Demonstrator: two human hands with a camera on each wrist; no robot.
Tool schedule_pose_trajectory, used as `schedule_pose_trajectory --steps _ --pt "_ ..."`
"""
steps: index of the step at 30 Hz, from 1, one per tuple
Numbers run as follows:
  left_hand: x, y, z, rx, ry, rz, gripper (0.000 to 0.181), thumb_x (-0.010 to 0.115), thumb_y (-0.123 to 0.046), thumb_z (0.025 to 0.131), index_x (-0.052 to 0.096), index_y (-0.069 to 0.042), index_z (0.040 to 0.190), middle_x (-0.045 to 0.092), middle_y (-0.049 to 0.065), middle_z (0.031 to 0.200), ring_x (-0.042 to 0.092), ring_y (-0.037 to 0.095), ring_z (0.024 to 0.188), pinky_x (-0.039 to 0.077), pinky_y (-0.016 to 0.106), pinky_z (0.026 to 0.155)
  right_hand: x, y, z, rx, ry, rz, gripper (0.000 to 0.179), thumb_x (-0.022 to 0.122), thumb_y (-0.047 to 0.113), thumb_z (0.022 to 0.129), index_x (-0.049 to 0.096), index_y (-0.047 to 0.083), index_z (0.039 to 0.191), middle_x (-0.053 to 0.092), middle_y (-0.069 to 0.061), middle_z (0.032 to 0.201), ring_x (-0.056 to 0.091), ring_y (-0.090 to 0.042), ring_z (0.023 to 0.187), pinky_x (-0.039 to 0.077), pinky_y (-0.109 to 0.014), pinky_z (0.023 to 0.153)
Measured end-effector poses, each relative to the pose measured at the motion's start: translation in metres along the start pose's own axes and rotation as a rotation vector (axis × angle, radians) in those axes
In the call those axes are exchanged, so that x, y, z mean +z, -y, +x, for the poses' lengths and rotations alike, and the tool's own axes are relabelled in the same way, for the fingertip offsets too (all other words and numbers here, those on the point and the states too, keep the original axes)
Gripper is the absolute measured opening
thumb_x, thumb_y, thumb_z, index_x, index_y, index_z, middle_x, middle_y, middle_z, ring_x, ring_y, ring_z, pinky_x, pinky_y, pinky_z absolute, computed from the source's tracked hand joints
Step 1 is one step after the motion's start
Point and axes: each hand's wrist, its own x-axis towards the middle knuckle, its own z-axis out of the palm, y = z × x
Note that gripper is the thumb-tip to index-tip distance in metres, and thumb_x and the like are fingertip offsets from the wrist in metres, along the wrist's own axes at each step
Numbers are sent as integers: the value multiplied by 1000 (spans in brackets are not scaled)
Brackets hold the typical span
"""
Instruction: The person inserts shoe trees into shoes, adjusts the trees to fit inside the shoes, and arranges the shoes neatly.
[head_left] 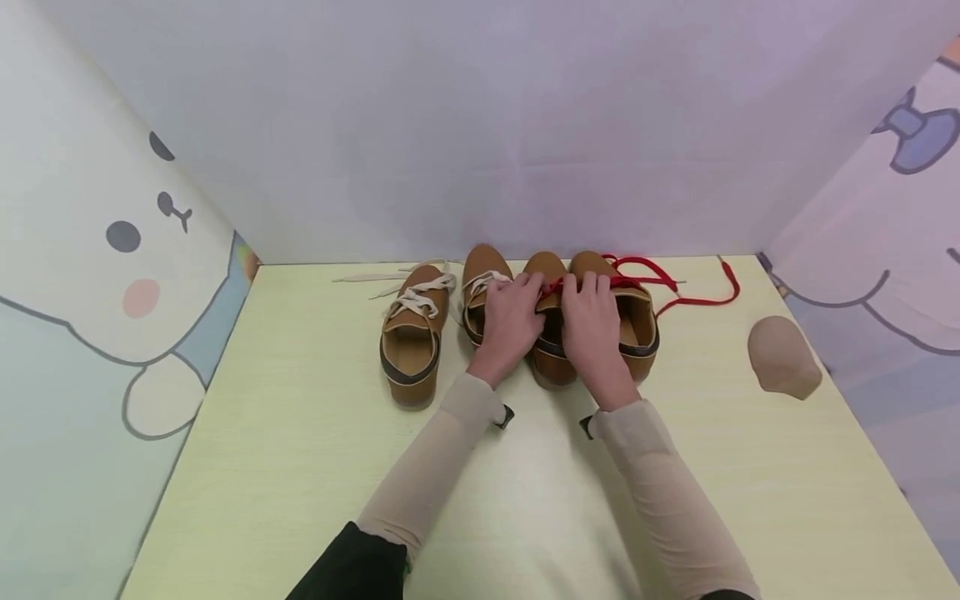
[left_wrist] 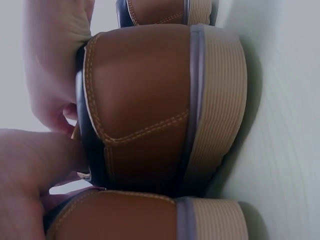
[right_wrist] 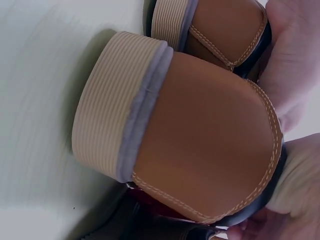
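Observation:
Several brown lace-up shoes stand in a row at the table's back, toes toward the wall. The leftmost shoe [head_left: 411, 354] and the shoe beside it [head_left: 486, 260] have white laces. Over the third shoe [head_left: 553, 371], my left hand [head_left: 512, 321] and right hand [head_left: 592, 325] bend their fingers at a red shoelace [head_left: 552, 287], appearing to pinch it; the fingertips are partly hidden. Both wrist views show that shoe's heel [left_wrist: 140, 100] close up, flat on the table, with hands at its dark collar. The rightmost shoe [head_left: 637, 325] stands beside my right hand.
Loose red lace ends [head_left: 705, 301] trail right of the row, and white lace ends [head_left: 367, 277] trail left. A beige rounded patch [head_left: 783, 357] lies at the table's right side. A pale wall [head_left: 487, 150] rises directly behind the shoes.

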Motion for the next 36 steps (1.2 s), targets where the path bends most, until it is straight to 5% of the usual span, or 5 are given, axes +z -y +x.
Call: schedule_pose_trajectory --steps 6,19,36 --pt "1 3 -3 -4 -27 -31 21 70 -21 95 66 -21 116 71 -4 110 67 16 104 37 40 104 2 -1 1 -42 -9 146 54 77 1 87 52 -10 134 49 -35 133 48 -49 118 47 -55 106" --pt "3 4 -6 -29 -68 -82 14 68 -22 97 66 -21 110 71 -5 105 71 15 90 27 56 119 6 -5 10 -48 168 340 83 76 0 87 27 -8 155 39 -38 146 48 -53 130 44 -59 114" --pt "6 4 -6 -5 -87 -76 11 68 -23 98 66 -23 109 71 -6 106 71 13 93 30 55 118 11 -3 17 22 230 385 66 68 15 94 40 -5 150 47 -34 148 51 -54 131 40 -62 116"
